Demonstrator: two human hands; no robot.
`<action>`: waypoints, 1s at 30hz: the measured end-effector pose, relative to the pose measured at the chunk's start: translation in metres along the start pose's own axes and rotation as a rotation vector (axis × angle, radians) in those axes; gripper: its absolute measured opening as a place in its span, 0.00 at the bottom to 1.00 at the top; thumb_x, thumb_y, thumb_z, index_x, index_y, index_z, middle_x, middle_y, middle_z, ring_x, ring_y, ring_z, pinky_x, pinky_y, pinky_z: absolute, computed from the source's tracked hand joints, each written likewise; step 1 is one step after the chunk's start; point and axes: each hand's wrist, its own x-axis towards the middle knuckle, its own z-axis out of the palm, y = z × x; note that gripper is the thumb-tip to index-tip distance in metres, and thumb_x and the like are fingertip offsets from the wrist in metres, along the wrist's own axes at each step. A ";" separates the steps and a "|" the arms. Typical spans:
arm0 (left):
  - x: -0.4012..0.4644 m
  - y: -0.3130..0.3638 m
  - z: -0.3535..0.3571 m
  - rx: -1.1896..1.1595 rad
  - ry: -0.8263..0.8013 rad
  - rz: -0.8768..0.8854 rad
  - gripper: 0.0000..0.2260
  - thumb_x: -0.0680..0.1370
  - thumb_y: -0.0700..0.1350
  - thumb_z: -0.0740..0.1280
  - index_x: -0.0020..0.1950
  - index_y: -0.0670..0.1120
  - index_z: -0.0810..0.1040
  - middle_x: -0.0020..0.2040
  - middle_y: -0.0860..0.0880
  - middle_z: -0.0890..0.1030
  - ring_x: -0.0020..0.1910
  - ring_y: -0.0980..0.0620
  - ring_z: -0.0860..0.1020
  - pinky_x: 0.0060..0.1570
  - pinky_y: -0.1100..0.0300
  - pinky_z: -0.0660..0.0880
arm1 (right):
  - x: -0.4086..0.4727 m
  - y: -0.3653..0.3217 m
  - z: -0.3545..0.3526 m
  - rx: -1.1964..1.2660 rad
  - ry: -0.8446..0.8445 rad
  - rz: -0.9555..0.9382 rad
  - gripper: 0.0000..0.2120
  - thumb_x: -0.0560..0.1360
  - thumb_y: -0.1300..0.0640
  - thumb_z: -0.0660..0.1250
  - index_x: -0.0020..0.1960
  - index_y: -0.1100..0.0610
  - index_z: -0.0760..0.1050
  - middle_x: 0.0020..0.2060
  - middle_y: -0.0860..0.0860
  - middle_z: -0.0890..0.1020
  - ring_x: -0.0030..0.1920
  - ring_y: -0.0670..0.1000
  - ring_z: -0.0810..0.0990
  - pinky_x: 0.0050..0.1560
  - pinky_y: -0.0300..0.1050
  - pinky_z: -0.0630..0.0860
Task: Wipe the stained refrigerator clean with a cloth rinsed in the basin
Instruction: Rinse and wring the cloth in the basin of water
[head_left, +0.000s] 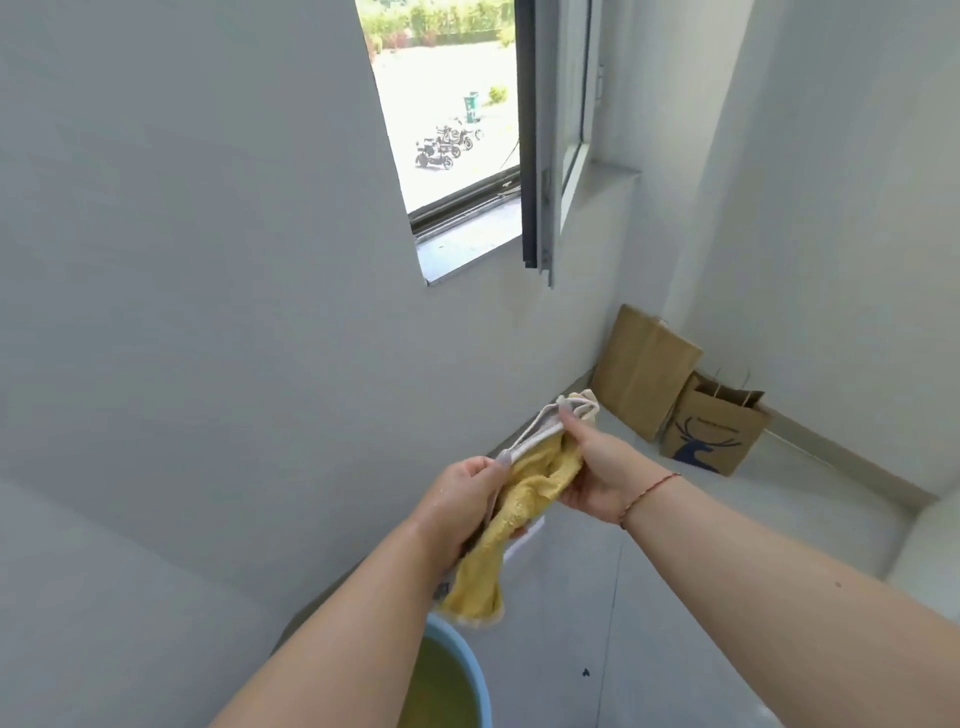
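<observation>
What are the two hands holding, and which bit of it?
Both hold the yellow cloth. The left hand grips its middle; the right hand pinches the upper end by the pale edge. The lower end hangs free.

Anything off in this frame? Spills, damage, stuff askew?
Basin water is murky yellow-green, poor for rinsing. The smaller paper bag sits tilted. Otherwise nothing odd: left hand and right hand both grip the yellow cloth above the basin.

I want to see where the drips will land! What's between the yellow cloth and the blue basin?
Nothing. In the head view the yellow cloth, held by both hands, hangs just above the blue basin, with only air between.
</observation>
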 end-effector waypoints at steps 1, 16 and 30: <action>-0.003 0.000 0.006 -0.035 -0.003 -0.013 0.14 0.81 0.49 0.62 0.45 0.38 0.75 0.33 0.39 0.78 0.30 0.45 0.78 0.37 0.51 0.80 | -0.012 0.005 -0.003 -0.041 -0.009 0.022 0.13 0.76 0.48 0.68 0.45 0.59 0.80 0.41 0.56 0.84 0.43 0.54 0.82 0.47 0.50 0.80; -0.033 -0.015 0.143 0.128 -0.152 -0.004 0.14 0.81 0.49 0.62 0.53 0.41 0.81 0.51 0.40 0.83 0.50 0.44 0.82 0.49 0.50 0.80 | -0.166 0.031 -0.133 0.093 0.356 -0.368 0.12 0.83 0.58 0.57 0.63 0.57 0.74 0.54 0.58 0.81 0.52 0.58 0.81 0.46 0.53 0.80; -0.062 -0.046 0.335 0.212 -0.370 -0.007 0.10 0.77 0.43 0.70 0.58 0.46 0.78 0.54 0.41 0.80 0.52 0.43 0.80 0.53 0.47 0.79 | -0.292 0.069 -0.306 -0.113 0.649 -0.509 0.23 0.70 0.63 0.75 0.63 0.56 0.72 0.53 0.56 0.79 0.48 0.52 0.80 0.46 0.42 0.79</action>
